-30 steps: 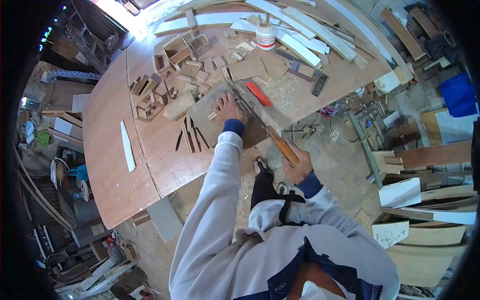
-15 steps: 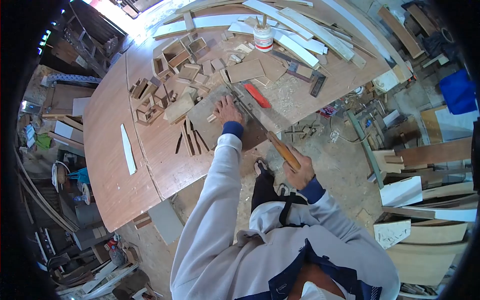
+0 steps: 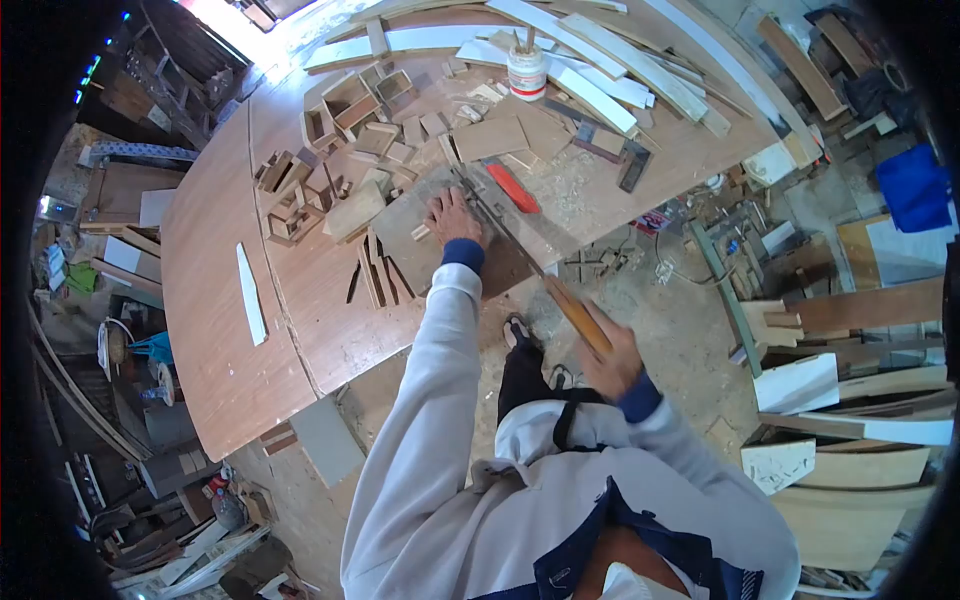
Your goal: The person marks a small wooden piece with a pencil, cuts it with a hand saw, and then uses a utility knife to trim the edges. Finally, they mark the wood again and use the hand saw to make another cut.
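Note:
My right hand (image 3: 612,358) is closed round the wooden handle of a saw (image 3: 578,314), off the table's front edge. The saw's thin blade runs up and left over a grey-brown board (image 3: 410,232) on the table. On that board, beside the blade, my left hand (image 3: 455,217) presses down, with a small pale wood piece (image 3: 419,232) at its fingers; whether the fingers grip it cannot be made out. A red tool (image 3: 512,188) lies just right of the blade. Narrow dark and light strips (image 3: 377,270) lie left of my left hand.
Small wooden boxes (image 3: 350,104) and offcuts cover the table's middle. A white tub (image 3: 526,75) holding sticks stands near long white-faced strips (image 3: 420,42). A square (image 3: 634,166) lies near the table's right edge. Boards (image 3: 800,384) are stacked on the right, beyond the floor.
My right hand and the saw handle have moved slightly down and right, away from the table. My left hand stays on the board. The whole view has shifted slightly left.

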### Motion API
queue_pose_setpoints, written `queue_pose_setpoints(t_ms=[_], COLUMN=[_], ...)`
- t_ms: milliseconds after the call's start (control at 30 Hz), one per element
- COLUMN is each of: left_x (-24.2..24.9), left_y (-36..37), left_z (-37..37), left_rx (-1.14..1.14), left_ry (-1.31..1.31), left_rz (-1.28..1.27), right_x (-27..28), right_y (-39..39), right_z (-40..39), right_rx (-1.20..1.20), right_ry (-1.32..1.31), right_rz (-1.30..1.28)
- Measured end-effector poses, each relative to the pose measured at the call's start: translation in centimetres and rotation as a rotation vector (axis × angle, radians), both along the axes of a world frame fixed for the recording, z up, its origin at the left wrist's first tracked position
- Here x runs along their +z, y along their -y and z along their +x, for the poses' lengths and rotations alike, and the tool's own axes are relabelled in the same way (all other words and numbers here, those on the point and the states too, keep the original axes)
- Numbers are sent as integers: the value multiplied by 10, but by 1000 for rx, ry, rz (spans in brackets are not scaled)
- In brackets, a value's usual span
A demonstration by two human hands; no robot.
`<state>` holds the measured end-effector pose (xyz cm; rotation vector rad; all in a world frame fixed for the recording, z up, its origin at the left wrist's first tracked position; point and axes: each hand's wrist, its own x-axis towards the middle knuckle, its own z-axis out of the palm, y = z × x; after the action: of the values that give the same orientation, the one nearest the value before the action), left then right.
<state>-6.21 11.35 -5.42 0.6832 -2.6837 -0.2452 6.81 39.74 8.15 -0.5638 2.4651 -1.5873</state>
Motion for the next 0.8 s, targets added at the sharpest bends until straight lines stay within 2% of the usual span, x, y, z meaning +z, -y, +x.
queue_pose_setpoints(t_ms=[133, 267, 333, 367, 433, 467, 567, 633, 733, 800], left_x=[6, 23, 20, 16, 14, 16, 12, 0, 14, 20], left_y=[3, -4, -2, -4, -1, 1, 1, 2, 0, -1], left_z=[0, 5, 2, 3, 0, 1, 3, -3, -1, -5], left_rx=[-6, -27, -15, -19, 14, 19, -12, 22, 22, 17], left_ry=[23, 31, 26, 29, 27, 30, 79, 15, 78, 60], left_rz=[-12, 50, 62, 68, 7, 5, 46, -1, 55, 20], right_x=[20, -19, -30, -31, -13, -5, 0, -24, -46, -58], right_y=[-20, 18, 33, 25, 6, -6, -22, -7, 21, 13], right_z=[19, -15, -27, -21, -4, 7, 20, 7, -19, -15], right_rx=[2, 8, -28, -32, -24, 4, 10, -23, -25, -35], right_ry=[-26, -48, -169, -167, 49, -45, -101, -146, 32, -81], right_rz=[-29, 40, -46, -40, -42, -8, 45, 39, -33, -4])
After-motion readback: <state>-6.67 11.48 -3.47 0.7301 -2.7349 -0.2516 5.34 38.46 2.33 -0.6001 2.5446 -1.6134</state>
